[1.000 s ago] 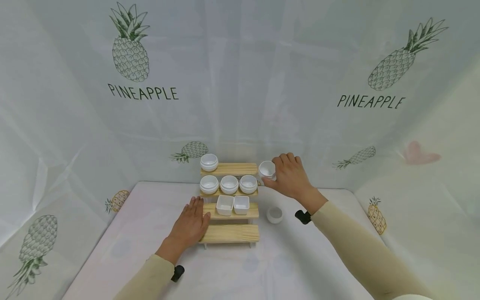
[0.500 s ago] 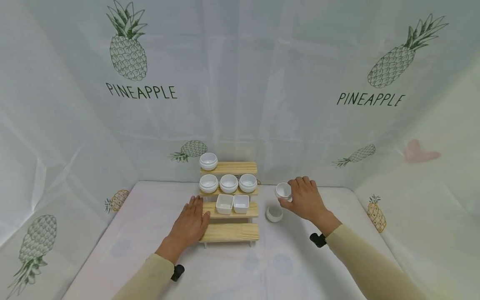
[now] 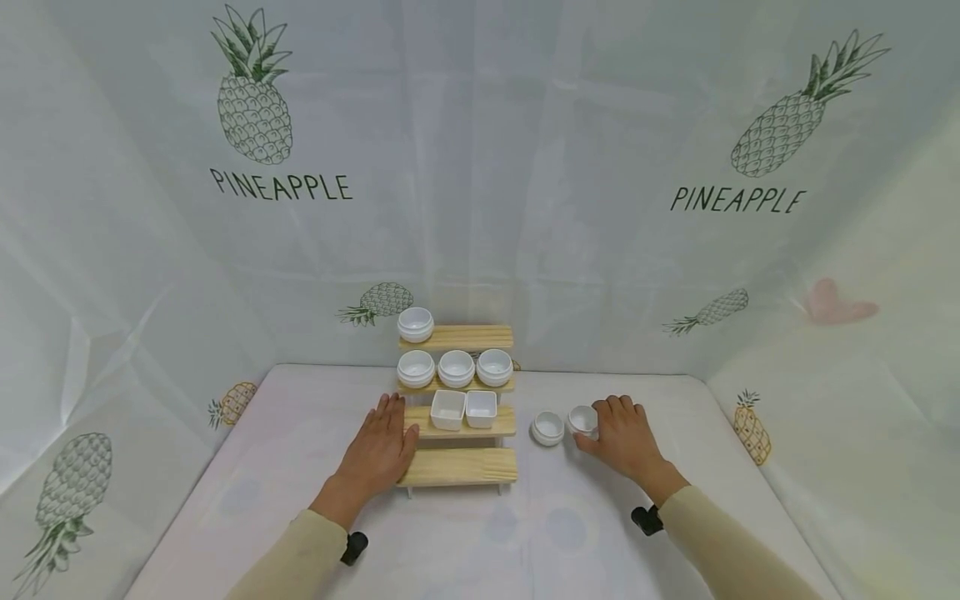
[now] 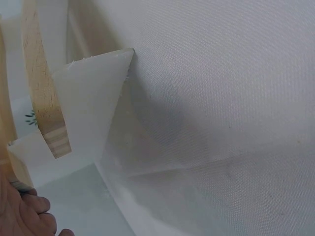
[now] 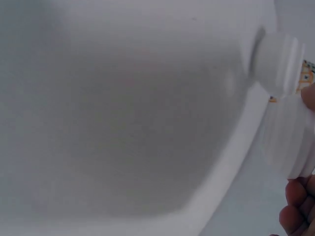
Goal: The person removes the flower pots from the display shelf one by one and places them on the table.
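A stepped wooden rack (image 3: 457, 417) stands on the white table. My left hand (image 3: 378, 450) lies flat against its left side, fingers straight; in the left wrist view only the fingertips (image 4: 24, 216) show beside a wooden step (image 4: 42, 88). My right hand (image 3: 622, 437) grips a small white ribbed cup (image 3: 582, 419) set down on the table, right of another white cup (image 3: 548, 427). The right wrist view shows both cups: the held one (image 5: 290, 142) and the other (image 5: 278, 61). The rack carries one round bowl (image 3: 416, 323) on top, three round bowls (image 3: 456, 367) below, then two square dishes (image 3: 465, 408).
The table (image 3: 480, 533) is covered in white cloth and walled by pineapple-print sheets (image 3: 480, 167) at the back and sides. The lowest step of the rack (image 3: 459, 467) is bare.
My right hand has carried the small cup down from beside the rack's top step to the table, right of the other cup. The left hand has stayed put.
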{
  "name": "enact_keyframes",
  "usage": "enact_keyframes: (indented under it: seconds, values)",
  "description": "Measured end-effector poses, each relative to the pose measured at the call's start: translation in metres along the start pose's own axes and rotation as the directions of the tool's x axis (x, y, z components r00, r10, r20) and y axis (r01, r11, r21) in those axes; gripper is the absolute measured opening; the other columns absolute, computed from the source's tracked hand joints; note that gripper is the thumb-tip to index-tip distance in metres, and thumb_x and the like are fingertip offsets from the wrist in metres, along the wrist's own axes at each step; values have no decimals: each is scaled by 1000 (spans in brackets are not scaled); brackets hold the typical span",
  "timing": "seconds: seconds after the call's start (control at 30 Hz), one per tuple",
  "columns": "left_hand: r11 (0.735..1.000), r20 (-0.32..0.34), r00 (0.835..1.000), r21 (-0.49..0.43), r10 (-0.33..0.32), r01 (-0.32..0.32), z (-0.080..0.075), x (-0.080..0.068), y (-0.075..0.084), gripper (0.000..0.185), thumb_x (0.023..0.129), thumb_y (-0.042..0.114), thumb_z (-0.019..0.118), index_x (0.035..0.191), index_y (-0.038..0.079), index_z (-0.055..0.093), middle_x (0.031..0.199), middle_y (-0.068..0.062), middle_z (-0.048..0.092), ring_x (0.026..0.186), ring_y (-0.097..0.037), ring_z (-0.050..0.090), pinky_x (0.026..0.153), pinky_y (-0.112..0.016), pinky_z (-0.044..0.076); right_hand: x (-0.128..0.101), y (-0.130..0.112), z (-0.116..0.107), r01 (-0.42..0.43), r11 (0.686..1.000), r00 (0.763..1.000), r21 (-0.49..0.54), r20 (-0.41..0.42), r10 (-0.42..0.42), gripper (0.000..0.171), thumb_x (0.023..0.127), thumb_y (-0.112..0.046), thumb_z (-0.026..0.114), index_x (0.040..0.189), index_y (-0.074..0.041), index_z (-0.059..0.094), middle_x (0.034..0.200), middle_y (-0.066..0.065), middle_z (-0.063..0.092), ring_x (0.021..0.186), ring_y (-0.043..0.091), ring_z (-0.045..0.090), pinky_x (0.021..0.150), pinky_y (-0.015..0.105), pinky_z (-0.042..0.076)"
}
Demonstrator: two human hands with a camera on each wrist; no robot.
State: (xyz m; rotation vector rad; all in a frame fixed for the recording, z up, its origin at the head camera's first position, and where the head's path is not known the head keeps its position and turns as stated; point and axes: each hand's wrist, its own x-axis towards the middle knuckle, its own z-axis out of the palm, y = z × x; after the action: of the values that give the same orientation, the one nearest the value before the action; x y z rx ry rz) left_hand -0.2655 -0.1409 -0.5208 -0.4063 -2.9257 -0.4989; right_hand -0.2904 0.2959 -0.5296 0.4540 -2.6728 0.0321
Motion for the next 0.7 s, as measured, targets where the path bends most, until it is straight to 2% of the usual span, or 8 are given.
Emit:
enact_keyframes:
  seconds: [0.23, 0.7]
  values:
    - [1000, 43, 999, -4, -16, 16, -3, 1, 1, 68, 115, 38, 35, 161, -12, 27, 170, -29, 28, 161, -43, 20, 131, -58, 21, -11, -1, 13, -47, 999, 997, 25, 54, 45, 65, 85, -52, 80, 114, 5, 67, 97, 14, 61, 94, 34, 53, 78, 46, 44]
    - [1000, 48, 998, -11, -27, 28, -3, 2, 2, 68, 115, 38, 35, 161, -12, 27, 169, -29, 28, 161, -43, 20, 131, -59, 21, -16, -1, 20, -79, 992, 993, 98, 96, 70, 65, 89, -48, 81, 120, 7, 65, 105, 17, 61, 100, 36, 53, 84, 49, 45]
